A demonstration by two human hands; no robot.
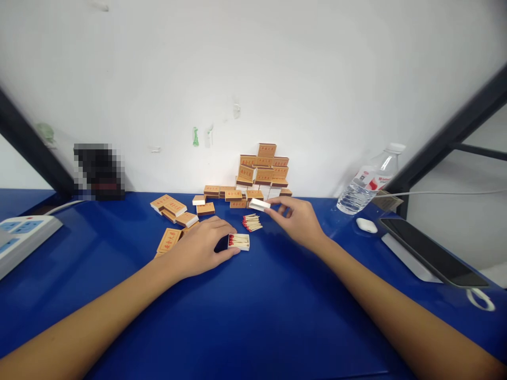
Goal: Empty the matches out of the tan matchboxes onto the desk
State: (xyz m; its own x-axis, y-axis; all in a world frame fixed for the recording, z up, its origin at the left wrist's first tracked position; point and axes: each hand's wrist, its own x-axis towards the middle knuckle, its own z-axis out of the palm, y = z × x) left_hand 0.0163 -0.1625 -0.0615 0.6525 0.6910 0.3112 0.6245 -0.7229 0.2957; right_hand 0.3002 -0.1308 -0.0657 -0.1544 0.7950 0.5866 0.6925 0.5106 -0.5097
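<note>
My left hand [208, 244] rests on the blue table, thumb and fingers closed around one end of a small white matchbox tray [246, 248] with red-tipped matches lying in it. Between thumb and fingertips, my right hand [298, 219] pinches another white matchbox tray [259, 205], tilted and lifted off the table. Below that tray, a loose heap of matches [252, 222] lies on the table. Orange matchboxes [172, 205] are scattered beside and partly behind my left hand. Beyond my right hand, a stack of matchboxes [264, 163] rises against the wall.
At the right stand a water bottle [366, 179], a white earphone case [366, 225] and a dark phone [433, 250] propped at an angle. A white power strip [27, 237] lies at the left edge. A blurred dark object [101, 171] stands by the wall.
</note>
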